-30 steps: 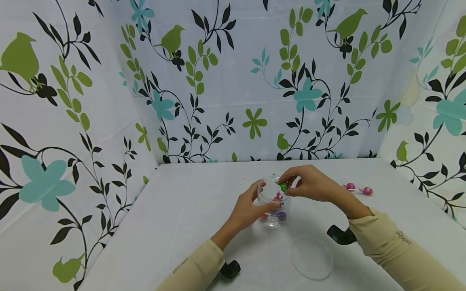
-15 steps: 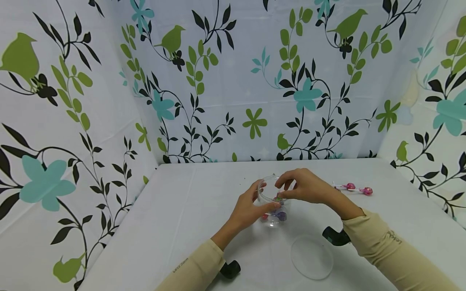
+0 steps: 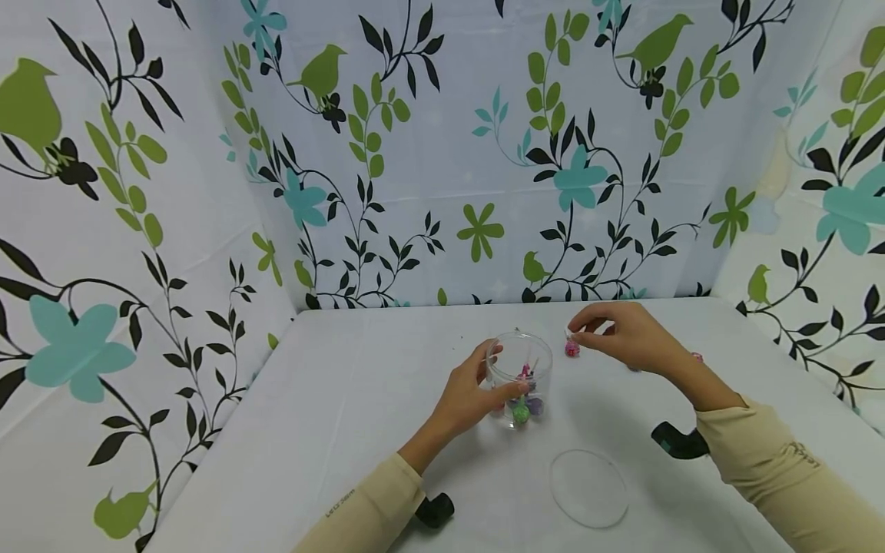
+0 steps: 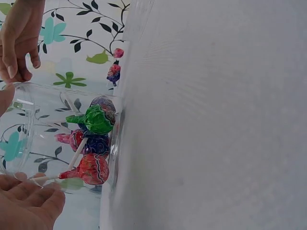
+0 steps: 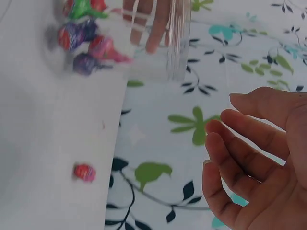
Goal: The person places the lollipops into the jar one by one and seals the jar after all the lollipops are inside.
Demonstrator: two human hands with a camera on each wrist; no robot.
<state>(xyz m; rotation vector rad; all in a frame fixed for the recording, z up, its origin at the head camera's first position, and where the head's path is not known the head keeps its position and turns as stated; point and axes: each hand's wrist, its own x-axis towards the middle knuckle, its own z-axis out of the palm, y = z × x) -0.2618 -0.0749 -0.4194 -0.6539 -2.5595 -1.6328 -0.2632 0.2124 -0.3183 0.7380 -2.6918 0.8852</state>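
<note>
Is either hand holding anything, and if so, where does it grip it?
The left hand grips the clear jar by its side wall, near the open rim. The right hand appears to hold nothing; its wrist view shows it empty.

White table (image 3: 366,376): jar (image 3: 510,365), lid (image 3: 589,489), lollipops (image 5: 85,172)

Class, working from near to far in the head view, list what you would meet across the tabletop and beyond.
Round clear lid → clear jar → pink lollipop → patterned cloth backdrop.
</note>
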